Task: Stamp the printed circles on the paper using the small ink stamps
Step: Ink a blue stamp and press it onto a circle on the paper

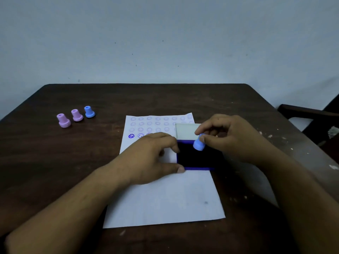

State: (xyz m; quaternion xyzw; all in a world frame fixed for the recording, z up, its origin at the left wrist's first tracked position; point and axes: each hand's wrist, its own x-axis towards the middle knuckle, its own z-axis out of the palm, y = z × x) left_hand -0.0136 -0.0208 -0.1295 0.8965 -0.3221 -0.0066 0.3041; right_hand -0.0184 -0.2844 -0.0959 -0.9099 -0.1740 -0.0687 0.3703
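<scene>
A white paper with rows of printed circles at its far end lies on the dark wooden table. Two circles at the left of the fourth row carry blue stamp marks. An open ink pad with a dark inked surface and a raised pale lid sits on the paper. My left hand grips the pad's left edge with thumb and fingers. My right hand pinches a small blue stamp, tilted, its face at the pad's far part.
Two pink stamps and one blue stamp stand in a row at the table's far left. A dark chair is beyond the table's right edge. A pale wall rises behind the table.
</scene>
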